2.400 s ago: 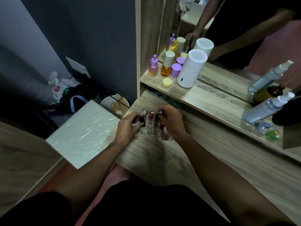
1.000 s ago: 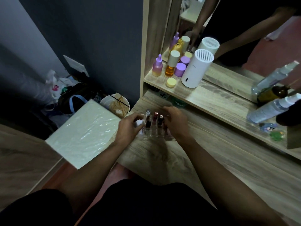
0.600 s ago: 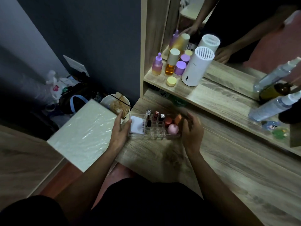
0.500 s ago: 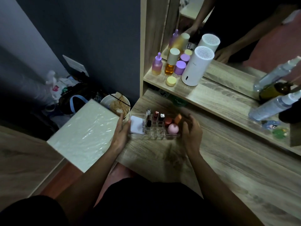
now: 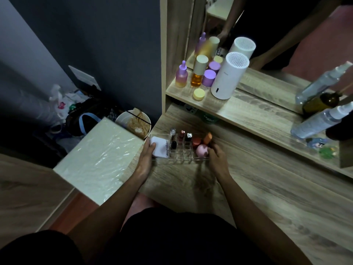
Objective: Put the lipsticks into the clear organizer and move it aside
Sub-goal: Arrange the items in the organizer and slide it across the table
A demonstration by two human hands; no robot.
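Observation:
The clear organizer (image 5: 181,156) sits on the wooden vanity top near its left end. Several lipsticks (image 5: 180,136) stand upright in its back slots. A white compact (image 5: 160,147) fills its left section; pink and orange sponges (image 5: 202,150) lie in its right section. My left hand (image 5: 146,156) grips the organizer's left end, thumb on the compact. My right hand (image 5: 216,155) holds the right end, fingers by the pink sponge.
A raised shelf (image 5: 238,111) behind holds purple and amber bottles (image 5: 198,73), a white cylinder (image 5: 229,75), spray bottles (image 5: 321,119) and a mirror. A pale box (image 5: 99,159) and a bowl (image 5: 133,123) lie left of the vanity edge.
My hands moved off the lipstick slots out to the two ends of the organizer. The pink and orange sponges, covered before by my right hand, are now in sight.

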